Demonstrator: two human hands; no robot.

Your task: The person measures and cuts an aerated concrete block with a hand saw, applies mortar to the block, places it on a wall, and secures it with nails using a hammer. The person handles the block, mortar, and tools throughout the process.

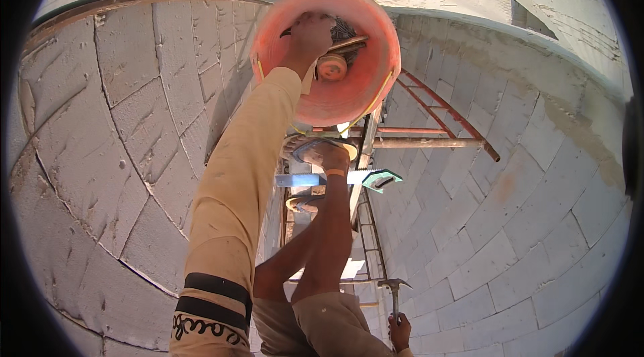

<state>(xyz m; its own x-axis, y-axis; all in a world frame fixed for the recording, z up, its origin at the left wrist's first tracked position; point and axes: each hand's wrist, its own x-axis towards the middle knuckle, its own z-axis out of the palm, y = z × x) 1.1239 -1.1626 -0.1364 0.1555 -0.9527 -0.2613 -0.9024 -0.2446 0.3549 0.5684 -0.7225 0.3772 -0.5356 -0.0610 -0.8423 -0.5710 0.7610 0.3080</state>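
An orange-red bucket (pixel 365 92) with a yellow handle sits at the top middle. My left hand (pixel 312 35) reaches into it, fingers curled down beside a heap of thin dark pieces that look like nails (pixel 343 28). Whatever those fingers grip is hidden. Next to the hand lie a brown stick-like piece (pixel 349 44) and a round orange-brown object (pixel 331 67). Low on the right, my right hand (pixel 400 331) is closed around the handle of a claw hammer (pixel 395 288), whose metal head points up.
A handsaw with a green handle (pixel 382 180) lies across by my sandalled feet (pixel 322 152). Red metal scaffold bars (pixel 446 112) stand right of the bucket. Pale block walls rise on the left (pixel 127 115) and right (pixel 496 223). Framework shows far below my legs.
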